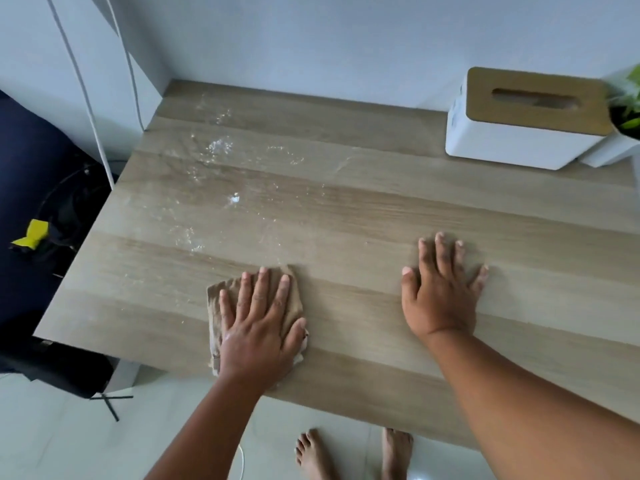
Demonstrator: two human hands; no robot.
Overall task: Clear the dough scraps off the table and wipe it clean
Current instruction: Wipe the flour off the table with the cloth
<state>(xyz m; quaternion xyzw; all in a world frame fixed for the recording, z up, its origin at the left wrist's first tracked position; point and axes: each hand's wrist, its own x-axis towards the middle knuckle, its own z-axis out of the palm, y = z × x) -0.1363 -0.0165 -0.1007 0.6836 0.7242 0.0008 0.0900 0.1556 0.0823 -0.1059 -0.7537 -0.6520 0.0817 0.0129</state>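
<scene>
My left hand [259, 323] lies flat with straight, spread fingers on a folded beige cloth [216, 308], pressing it onto the wooden table [363, 216] near the front edge. My right hand [441, 289] rests flat on the bare tabletop to the right, fingers spread, holding nothing. White flour smears and small dough specks [220, 145] streak the left and far part of the table, with a small white crumb [234, 199] near the middle-left.
A white tissue box with a wooden lid [519, 123] stands at the back right, beside a green plant [628, 109]. White cables [93, 109] hang along the wall at left. Dark furniture with a yellow item [33, 237] sits left of the table. Bare feet [353, 452] stand below.
</scene>
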